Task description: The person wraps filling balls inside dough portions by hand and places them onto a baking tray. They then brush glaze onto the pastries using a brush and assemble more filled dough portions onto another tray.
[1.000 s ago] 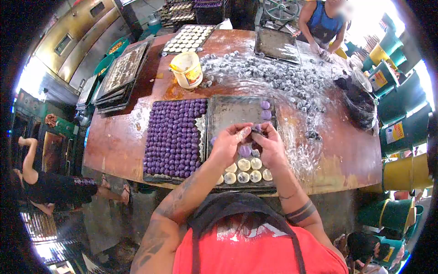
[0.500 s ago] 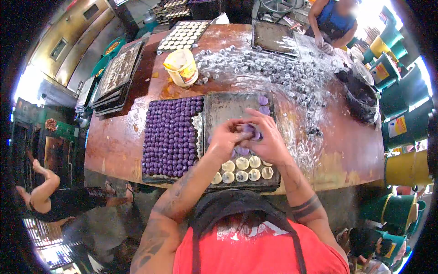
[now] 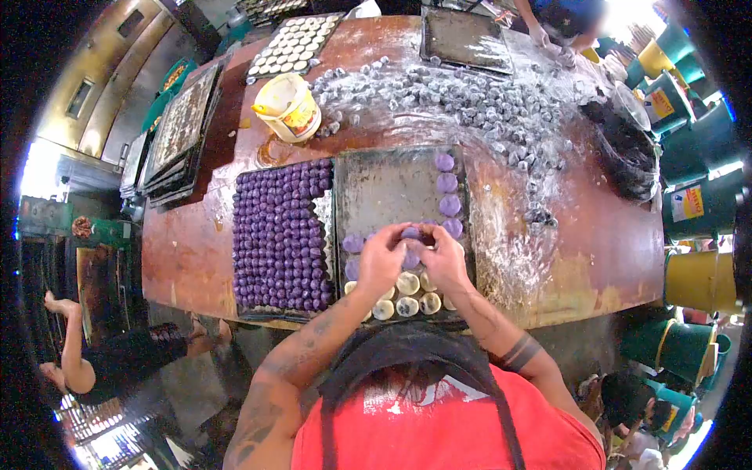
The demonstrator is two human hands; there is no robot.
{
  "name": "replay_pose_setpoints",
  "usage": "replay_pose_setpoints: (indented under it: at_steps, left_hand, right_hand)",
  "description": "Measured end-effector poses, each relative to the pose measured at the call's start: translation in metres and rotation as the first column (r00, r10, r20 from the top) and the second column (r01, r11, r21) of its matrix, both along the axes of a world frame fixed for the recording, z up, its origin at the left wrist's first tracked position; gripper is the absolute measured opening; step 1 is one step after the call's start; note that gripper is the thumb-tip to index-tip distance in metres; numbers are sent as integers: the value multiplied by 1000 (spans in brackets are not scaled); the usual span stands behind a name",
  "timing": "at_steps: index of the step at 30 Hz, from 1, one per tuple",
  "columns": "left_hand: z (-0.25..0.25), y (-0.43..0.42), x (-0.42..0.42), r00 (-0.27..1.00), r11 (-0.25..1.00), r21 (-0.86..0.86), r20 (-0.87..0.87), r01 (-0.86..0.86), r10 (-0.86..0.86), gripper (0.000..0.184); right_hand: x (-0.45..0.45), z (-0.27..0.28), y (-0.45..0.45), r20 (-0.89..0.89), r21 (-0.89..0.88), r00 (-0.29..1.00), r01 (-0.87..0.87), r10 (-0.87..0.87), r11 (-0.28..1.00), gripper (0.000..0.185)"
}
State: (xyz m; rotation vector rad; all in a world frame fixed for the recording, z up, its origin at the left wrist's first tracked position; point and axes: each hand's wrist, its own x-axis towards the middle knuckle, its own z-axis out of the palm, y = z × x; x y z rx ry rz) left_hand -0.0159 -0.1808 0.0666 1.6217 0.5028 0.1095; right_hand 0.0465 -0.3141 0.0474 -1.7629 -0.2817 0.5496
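Note:
My left hand (image 3: 384,257) and my right hand (image 3: 443,258) meet over the lower middle of a dark tray (image 3: 376,188). Between their fingertips is a purple dough piece (image 3: 410,233). Flattened purple discs (image 3: 447,183) line the tray's right side, and more lie beside my left hand. Pale rounds with dark spots (image 3: 407,283) fill the tray's near end, partly under my wrists. Left of it, touching, another tray holds rows of small purple balls (image 3: 282,235).
A white bucket (image 3: 288,108) stands behind the trays. Flour-dusted dark balls (image 3: 478,102) spread across the table. Stacked trays (image 3: 182,133) sit at the left, an empty-looking tray (image 3: 464,41) at the back. A co-worker's hands (image 3: 565,55) are at the back right; another person (image 3: 117,356) is at the left.
The view has tilted, so the table sits higher in it. My hands have come lower over the tray, the purple piece still between them. More purple discs show at the right.

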Motion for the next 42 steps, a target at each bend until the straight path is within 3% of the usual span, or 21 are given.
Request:
replay_pose_setpoints:
  at_steps: [1, 2, 5, 6, 8, 11, 16, 17, 19, 20, 21, 23, 26, 28, 30, 32, 34, 35, 37, 38, 42]
  left_hand:
    - [-1, -3, 1, 992, 970, 232, 75, 78, -97, 44]
    - [-2, -3, 3, 985, 987, 28, 72, 156, -158, 63]
    - [-29, 6, 17, 996, 968, 249, 74, 28, -48, 76]
    - [-34, 10, 17, 998, 992, 128, 58, 8, -15, 80]
    - [-21, 20, 11, 999, 999, -22, 27, 26, -26, 79]
    - [-5, 38, -5, 999, 998, -68, -53, -2, -2, 63]
    - [-4, 39, -18, 985, 984, -115, -96, 134, -145, 39]
    - [1, 40, -25, 969, 971, -148, -138, 186, -207, 37]
    - [4, 55, -34, 964, 975, 115, -206, 192, -165, 23]
    - [3, 72, -38, 958, 947, 255, -257, 196, -130, 20]
    - [1, 89, -42, 948, 899, 385, -305, 210, -91, 18]
    - [-33, 127, -42, 966, 703, 711, -191, 15, 173, 14]
    - [-40, 153, -29, 922, 423, 894, -27, -151, 387, 12]
    - [-54, 166, -23, 925, 352, 936, -131, -3, 356, 12]
    - [-66, 173, -17, 928, 330, 942, -178, 64, 327, 16]
    - [-40, 142, -3, 949, 659, 734, -60, -167, 308, 18]
    - [-30, 104, 7, 966, 900, 364, -9, -238, 259, 18]
    - [-31, 86, 9, 978, 969, 141, -3, -206, 208, 19]
    - [-4, 54, 6, 988, 971, -183, -31, -154, 151, 22]
    - [8, 44, 2, 992, 932, -340, -40, -126, 119, 24]
    - [26, 28, -11, 983, 836, -518, -72, -181, 169, 28]
  right_hand:
    - [13, 1, 2, 13, -102, 1000, -8, 9, 995, 43]
    - [28, 3, 5, 25, -201, 999, -16, 22, 980, 39]
    - [71, 13, 13, 172, -242, 985, 55, -13, 969, 33]
    - [81, 2, 13, 340, -370, 931, 4, 131, 929, 35]
    - [96, -26, 13, 567, -617, 694, 1, 444, 787, 41]
    - [69, -9, 16, 587, -640, 684, 66, 432, 766, 54]
    - [80, -12, 5, 390, -754, 576, -248, 718, 608, 47]
    - [114, -66, -21, 580, -548, 684, -74, 442, 833, 37]
    - [141, -20, -68, 758, -267, 652, 347, -26, 899, 35]
    - [173, -63, -108, 758, -339, 645, 518, -98, 786, 33]
    - [168, -34, -132, 761, -550, 649, 621, 29, 558, 29]
    - [175, -67, -179, 725, -647, 681, 621, 104, 443, 30]
    - [181, -92, -212, 813, -488, 577, 602, 78, 632, 27]
    - [150, -59, -190, 333, 130, 717, 609, -613, 783, 19]
    - [145, -75, -184, -373, 554, 657, 724, -656, 410, 15]
    - [110, -57, -154, -513, 461, 739, 667, -437, 586, 12]
    - [112, -148, -130, -87, 392, 975, 221, -203, 893, 13]
    - [93, -114, -100, -6, 276, 987, 155, -160, 948, 10]
    - [48, -27, -32, 153, 23, 987, 41, -44, 999, 14]
    - [22, 39, -9, 135, 92, 991, -21, 8, 996, 22]
    - [2, 75, 16, 652, -123, 732, -156, 198, 980, 28]
